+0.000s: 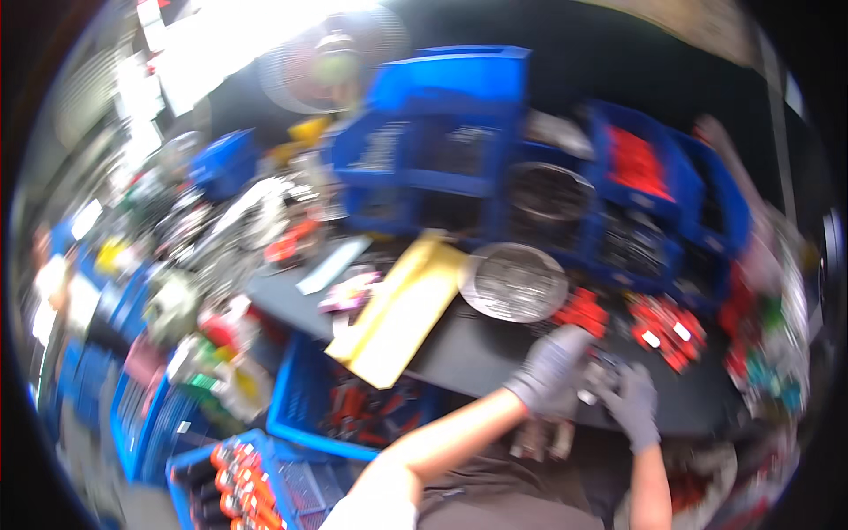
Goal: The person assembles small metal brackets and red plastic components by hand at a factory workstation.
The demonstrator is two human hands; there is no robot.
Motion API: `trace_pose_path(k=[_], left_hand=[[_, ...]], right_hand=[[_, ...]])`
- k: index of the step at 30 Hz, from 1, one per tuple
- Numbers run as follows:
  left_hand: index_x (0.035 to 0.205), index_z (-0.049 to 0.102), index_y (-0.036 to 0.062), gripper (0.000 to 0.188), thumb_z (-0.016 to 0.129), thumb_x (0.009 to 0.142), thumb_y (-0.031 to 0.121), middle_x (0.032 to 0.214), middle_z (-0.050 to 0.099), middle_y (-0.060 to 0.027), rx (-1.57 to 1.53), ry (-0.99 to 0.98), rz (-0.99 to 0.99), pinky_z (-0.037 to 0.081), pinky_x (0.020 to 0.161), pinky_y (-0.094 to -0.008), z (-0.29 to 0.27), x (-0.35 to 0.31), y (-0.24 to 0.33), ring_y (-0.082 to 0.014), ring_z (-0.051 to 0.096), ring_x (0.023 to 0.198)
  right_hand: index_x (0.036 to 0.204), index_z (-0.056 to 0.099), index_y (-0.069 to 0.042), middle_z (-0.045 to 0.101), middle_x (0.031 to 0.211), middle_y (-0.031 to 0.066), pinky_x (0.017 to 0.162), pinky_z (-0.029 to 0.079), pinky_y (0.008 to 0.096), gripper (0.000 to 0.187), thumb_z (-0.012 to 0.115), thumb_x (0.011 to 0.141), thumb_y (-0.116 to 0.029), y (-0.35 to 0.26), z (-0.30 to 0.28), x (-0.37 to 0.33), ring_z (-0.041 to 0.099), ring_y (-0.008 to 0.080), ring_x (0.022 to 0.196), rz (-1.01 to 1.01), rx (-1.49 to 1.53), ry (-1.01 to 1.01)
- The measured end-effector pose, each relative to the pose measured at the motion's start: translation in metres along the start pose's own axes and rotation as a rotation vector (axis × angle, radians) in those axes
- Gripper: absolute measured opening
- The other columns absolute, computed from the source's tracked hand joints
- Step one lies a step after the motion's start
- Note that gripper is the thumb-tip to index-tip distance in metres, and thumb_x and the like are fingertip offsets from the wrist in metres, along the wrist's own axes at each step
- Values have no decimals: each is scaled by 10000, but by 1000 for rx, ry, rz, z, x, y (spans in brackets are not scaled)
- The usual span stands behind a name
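Note:
My left hand (553, 364), in a grey glove, is at the front edge of the dark table, its fingers curled inward. Close by on its right is my right hand (632, 405), gloved too, with fingers bent toward the left one. Between them shows a small dark and silvery part (590, 385), too blurred to name; both hands seem to close on it. Just beyond the left hand lies a pile of red parts (581, 313). A second red pile (668, 332), with white bits on it, lies beyond the right hand. A round metal bowl (515, 283) of small shiny pieces stands left of them.
Blue bins (450, 163) of small parts line the table's back, one holding red pieces (638, 162). A yellow board or folder (402, 309) lies left of the bowl. Below it is a blue crate (287, 397); another crate (181, 464) holds orange-and-black items. Behind stands a fan (336, 62).

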State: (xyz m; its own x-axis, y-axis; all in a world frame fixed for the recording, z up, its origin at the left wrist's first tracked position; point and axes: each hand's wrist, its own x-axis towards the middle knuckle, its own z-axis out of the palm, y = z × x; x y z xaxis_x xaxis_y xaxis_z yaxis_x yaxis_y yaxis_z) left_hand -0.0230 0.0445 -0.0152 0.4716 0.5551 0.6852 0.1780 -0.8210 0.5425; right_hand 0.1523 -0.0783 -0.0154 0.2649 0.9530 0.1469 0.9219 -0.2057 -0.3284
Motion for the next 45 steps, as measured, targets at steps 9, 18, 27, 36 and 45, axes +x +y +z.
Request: trace_pose_path(k=[9,18,27,36,45], left_hand=[[1105,589,7,215,600,923,122,953,642,-33,-1004,-5,-695,489,813,-272,-9,-67,36,-79,575,910],[1138,587,-5,227,594,929,83,992,636,-32,-1206,-63,-574,505,757,-245,-40,-54,27,-67,585,858],[1126,608,-14,221,611,914,50,990,645,-33,-1139,85,-559,506,759,-250,-43,-61,28,-74,587,856],[1126,622,-12,235,628,897,43,1027,667,-45,-1149,32,-515,486,867,-258,-39,-57,39,-88,598,968],[1107,670,42,245,664,866,83,962,694,-95,-895,-206,-520,509,805,-283,-55,-46,55,-146,658,885]], right_hand=[[892,652,0,638,811,36,662,468,239,91,662,893,-90,-19,-26,-47,566,98,726,200,944,262],[915,664,31,650,823,60,660,480,256,93,651,893,-58,-90,-44,-47,582,115,715,95,822,221],[912,668,41,658,825,64,667,479,247,81,642,885,-31,-97,-40,-41,589,112,720,92,870,203],[926,672,45,658,819,60,634,476,250,96,667,874,-36,-86,-45,-50,586,111,702,116,876,309],[947,689,8,674,852,69,682,503,273,99,681,867,-49,-43,-54,-70,621,150,740,209,885,55]])
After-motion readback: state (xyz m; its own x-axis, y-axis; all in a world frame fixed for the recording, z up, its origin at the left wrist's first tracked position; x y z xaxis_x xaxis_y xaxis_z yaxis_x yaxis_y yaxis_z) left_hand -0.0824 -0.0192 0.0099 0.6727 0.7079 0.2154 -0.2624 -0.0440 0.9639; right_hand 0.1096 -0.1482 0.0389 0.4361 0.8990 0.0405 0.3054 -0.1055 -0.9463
